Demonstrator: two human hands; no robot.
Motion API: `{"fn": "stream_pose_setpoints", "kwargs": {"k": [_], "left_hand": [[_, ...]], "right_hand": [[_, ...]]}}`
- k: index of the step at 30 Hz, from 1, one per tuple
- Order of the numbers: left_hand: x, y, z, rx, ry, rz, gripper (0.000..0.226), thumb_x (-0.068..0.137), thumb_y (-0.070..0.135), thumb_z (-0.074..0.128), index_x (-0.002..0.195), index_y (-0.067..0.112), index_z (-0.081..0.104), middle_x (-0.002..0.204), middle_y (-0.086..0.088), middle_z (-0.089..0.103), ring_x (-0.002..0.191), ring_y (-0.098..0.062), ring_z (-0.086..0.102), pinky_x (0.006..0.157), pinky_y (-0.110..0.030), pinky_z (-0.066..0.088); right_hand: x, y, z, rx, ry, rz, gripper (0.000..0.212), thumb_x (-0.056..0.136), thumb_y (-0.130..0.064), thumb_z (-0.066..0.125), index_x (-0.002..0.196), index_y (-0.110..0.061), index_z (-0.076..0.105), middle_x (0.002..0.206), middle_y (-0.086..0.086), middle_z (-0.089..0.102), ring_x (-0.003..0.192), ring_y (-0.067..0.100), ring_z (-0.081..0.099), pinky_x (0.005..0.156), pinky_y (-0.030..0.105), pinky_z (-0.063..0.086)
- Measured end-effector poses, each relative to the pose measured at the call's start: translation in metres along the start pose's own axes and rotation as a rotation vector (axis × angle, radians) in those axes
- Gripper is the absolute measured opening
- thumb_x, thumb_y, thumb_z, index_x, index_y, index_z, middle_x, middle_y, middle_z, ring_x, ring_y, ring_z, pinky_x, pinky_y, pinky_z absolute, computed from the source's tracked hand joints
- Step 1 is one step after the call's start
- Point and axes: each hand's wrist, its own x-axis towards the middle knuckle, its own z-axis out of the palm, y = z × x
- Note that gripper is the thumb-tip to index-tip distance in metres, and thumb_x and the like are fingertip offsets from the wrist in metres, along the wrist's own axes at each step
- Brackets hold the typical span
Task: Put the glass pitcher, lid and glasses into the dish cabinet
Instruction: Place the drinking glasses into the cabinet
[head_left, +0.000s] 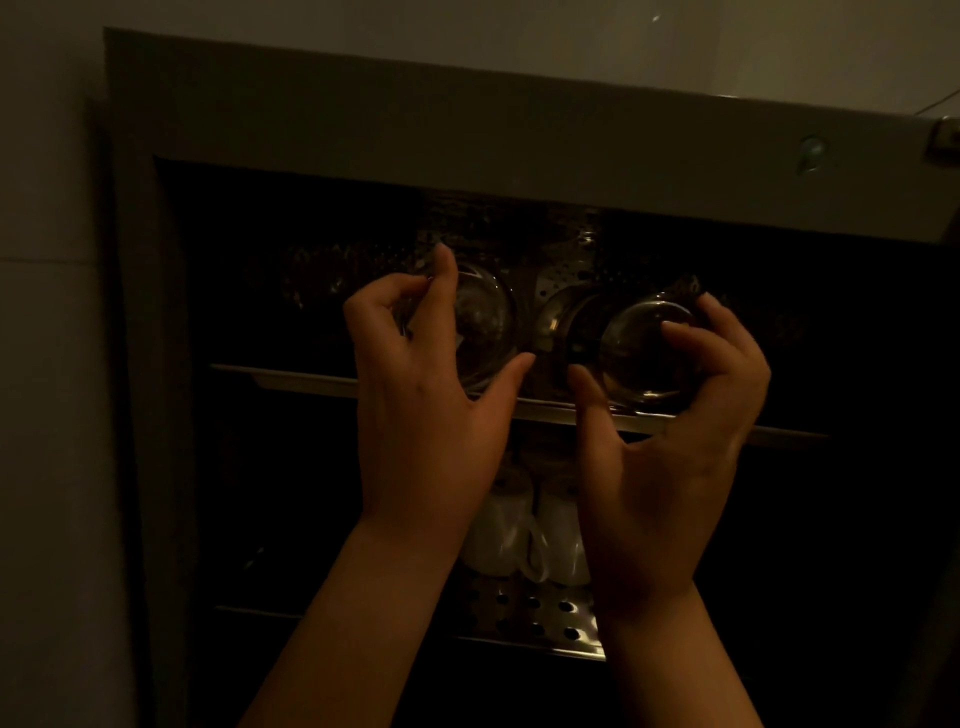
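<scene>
Two glasses, left hand (415, 384) clamped on left glass (480, 322), right hand (670, 447) on right glass (647, 348), mid-frame; seat both squarely past the upper rack (291, 376) rail before loosening either grip.

Two clear glasses lie tipped on their sides in my grip at the upper shelf of the dim dish cabinet (519, 130), their round bases facing me. The left glass (480, 325) sits at about 11 o'clock from the picture's centre, the right glass (644, 348) at about 2 o'clock, just beside it but apart, both above the shelf's metal front rail (291, 376).
</scene>
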Motion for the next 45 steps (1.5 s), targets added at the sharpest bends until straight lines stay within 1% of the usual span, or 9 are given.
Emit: {"fn": "stream_pose_setpoints", "kwargs": {"k": [3, 10, 13, 15, 19, 22, 26, 35, 45], "left_hand": [[0.002, -0.001, 0.003, 0.01, -0.012, 0.006, 0.078, 0.075, 0.035, 0.072, 0.14, 0.007, 0.04, 0.127, -0.013, 0.035, 0.116, -0.006, 0.032, 0.092, 0.0, 0.032], [0.005, -0.003, 0.01, -0.068, -0.031, 0.015, 0.059, 0.074, 0.026, 0.078, 0.124, 0.006, 0.053, 0.124, -0.007, 0.042, 0.115, -0.018, 0.048, 0.094, -0.004, 0.035], [0.006, -0.003, 0.012, -0.06, -0.041, 0.02, 0.057, 0.075, 0.028, 0.076, 0.123, 0.007, 0.054, 0.124, -0.005, 0.042, 0.115, -0.017, 0.048, 0.095, -0.009, 0.039], [0.006, -0.003, 0.014, -0.049, -0.047, 0.013, 0.057, 0.076, 0.03, 0.075, 0.125, 0.008, 0.054, 0.125, -0.005, 0.042, 0.116, -0.017, 0.047, 0.096, -0.017, 0.042], [0.007, -0.003, 0.018, -0.033, -0.053, 0.002, 0.058, 0.079, 0.033, 0.071, 0.129, 0.01, 0.053, 0.125, -0.004, 0.042, 0.116, -0.016, 0.047, 0.096, -0.024, 0.044], [0.008, -0.005, 0.022, -0.02, -0.06, 0.002, 0.057, 0.081, 0.036, 0.066, 0.13, 0.01, 0.053, 0.125, -0.005, 0.043, 0.115, -0.017, 0.049, 0.095, -0.031, 0.049], [0.008, -0.006, 0.025, 0.012, -0.045, 0.011, 0.056, 0.081, 0.036, 0.067, 0.129, 0.009, 0.054, 0.124, -0.006, 0.046, 0.113, -0.017, 0.05, 0.093, -0.028, 0.047], [0.012, -0.005, 0.03, 0.005, -0.051, -0.011, 0.046, 0.081, 0.036, 0.069, 0.119, 0.012, 0.058, 0.118, -0.003, 0.051, 0.108, -0.019, 0.055, 0.084, -0.03, 0.051], [0.017, -0.007, 0.038, 0.076, -0.08, 0.004, 0.039, 0.084, 0.04, 0.059, 0.11, 0.011, 0.06, 0.111, -0.006, 0.057, 0.103, -0.024, 0.057, 0.081, -0.04, 0.052]], "right_hand": [[0.002, 0.003, 0.001, -0.017, -0.012, -0.013, 0.053, 0.081, -0.02, 0.073, 0.125, -0.003, 0.048, 0.14, 0.014, 0.039, 0.133, 0.016, 0.036, 0.101, 0.045, 0.041], [0.013, 0.009, 0.005, -0.085, -0.065, -0.025, 0.051, 0.083, -0.028, 0.07, 0.128, -0.014, 0.05, 0.141, 0.013, 0.038, 0.132, 0.018, 0.036, 0.098, 0.049, 0.042], [0.015, 0.014, 0.007, -0.107, -0.082, -0.03, 0.049, 0.085, -0.03, 0.066, 0.129, -0.017, 0.049, 0.142, 0.013, 0.036, 0.13, 0.011, 0.032, 0.101, 0.046, 0.04], [0.016, 0.016, 0.008, -0.133, -0.078, -0.025, 0.048, 0.086, -0.031, 0.064, 0.13, -0.017, 0.049, 0.142, 0.014, 0.036, 0.129, 0.01, 0.029, 0.103, 0.041, 0.036], [0.018, 0.018, 0.009, -0.139, -0.07, -0.001, 0.045, 0.089, -0.032, 0.062, 0.13, -0.018, 0.051, 0.141, 0.015, 0.033, 0.132, 0.023, 0.034, 0.104, 0.044, 0.035], [0.022, 0.017, 0.011, -0.172, -0.088, -0.001, 0.044, 0.089, -0.031, 0.063, 0.129, -0.017, 0.052, 0.14, 0.014, 0.032, 0.13, 0.023, 0.034, 0.103, 0.035, 0.028], [0.028, 0.015, 0.015, -0.242, -0.135, -0.017, 0.046, 0.087, -0.032, 0.063, 0.13, -0.021, 0.052, 0.137, 0.011, 0.034, 0.126, 0.021, 0.037, 0.099, 0.033, 0.022], [0.032, 0.015, 0.021, -0.202, -0.087, -0.002, 0.041, 0.086, -0.036, 0.064, 0.121, -0.017, 0.054, 0.132, 0.006, 0.045, 0.121, 0.019, 0.041, 0.093, 0.032, 0.028], [0.038, 0.014, 0.029, -0.28, -0.186, 0.013, 0.038, 0.088, -0.036, 0.06, 0.121, -0.019, 0.052, 0.132, 0.005, 0.045, 0.118, 0.023, 0.045, 0.093, 0.037, 0.031]]}}
